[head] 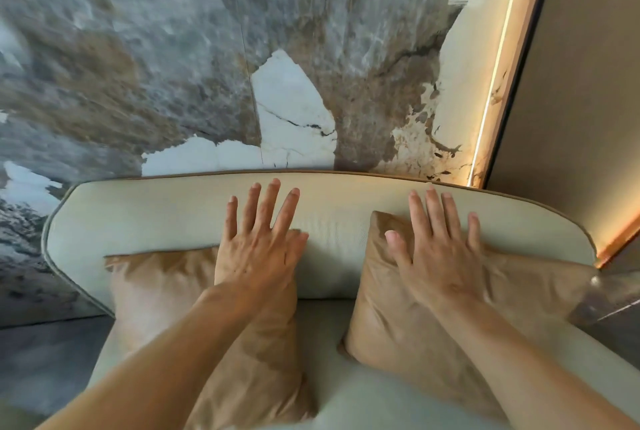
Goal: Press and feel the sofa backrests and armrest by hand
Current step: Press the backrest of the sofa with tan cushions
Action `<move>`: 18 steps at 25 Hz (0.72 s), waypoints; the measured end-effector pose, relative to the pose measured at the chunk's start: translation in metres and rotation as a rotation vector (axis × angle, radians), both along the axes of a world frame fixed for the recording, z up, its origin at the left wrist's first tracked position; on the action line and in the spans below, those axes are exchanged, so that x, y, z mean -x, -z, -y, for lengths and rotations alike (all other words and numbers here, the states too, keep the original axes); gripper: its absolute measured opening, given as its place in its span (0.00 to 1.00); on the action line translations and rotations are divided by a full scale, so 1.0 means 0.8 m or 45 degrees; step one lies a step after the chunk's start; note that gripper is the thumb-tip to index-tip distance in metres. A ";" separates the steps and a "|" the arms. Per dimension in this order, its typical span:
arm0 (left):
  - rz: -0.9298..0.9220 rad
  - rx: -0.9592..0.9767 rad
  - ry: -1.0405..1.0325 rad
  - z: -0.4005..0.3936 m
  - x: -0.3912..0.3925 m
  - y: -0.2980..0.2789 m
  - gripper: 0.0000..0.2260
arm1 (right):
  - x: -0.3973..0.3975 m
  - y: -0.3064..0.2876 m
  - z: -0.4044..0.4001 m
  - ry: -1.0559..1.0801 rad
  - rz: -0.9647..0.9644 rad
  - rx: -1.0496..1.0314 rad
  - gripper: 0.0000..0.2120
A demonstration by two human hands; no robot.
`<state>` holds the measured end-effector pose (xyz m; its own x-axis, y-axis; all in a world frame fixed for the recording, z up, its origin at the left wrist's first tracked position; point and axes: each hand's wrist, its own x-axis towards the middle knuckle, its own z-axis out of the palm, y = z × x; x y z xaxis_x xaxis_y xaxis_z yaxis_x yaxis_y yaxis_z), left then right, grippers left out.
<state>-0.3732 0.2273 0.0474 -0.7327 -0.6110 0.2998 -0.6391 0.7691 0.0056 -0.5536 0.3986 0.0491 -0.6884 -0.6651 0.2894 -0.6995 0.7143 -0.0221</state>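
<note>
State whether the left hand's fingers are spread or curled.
Spread. The left hand lies flat, fingers straight and fanned across the pale leather sofa backrest.

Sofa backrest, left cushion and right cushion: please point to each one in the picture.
Sofa backrest (332, 218), head view, bare pale front between the two hands.
Left cushion (156, 284), head view, its upper face left of the wrist.
Right cushion (391, 325), head view, middle of its tan face.

both hands lie flat with fingers spread on the cream sofa backrest (332, 221). the left hand (261, 246) is over the top corner of the left tan cushion (166, 291), the right hand (438, 253) presses on the right tan cushion (398, 325). behind the backrest stands a marble wall (207, 48), with a light strip (495, 76) at the right.
</note>
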 end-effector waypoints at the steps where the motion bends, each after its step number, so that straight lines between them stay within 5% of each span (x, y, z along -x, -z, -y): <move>1: -0.016 -0.002 0.001 -0.006 -0.020 -0.022 0.27 | -0.019 -0.026 -0.005 -0.008 -0.004 0.026 0.35; 18: -0.149 0.138 0.000 0.010 -0.400 -0.295 0.30 | -0.377 -0.304 -0.013 0.045 -0.179 0.259 0.33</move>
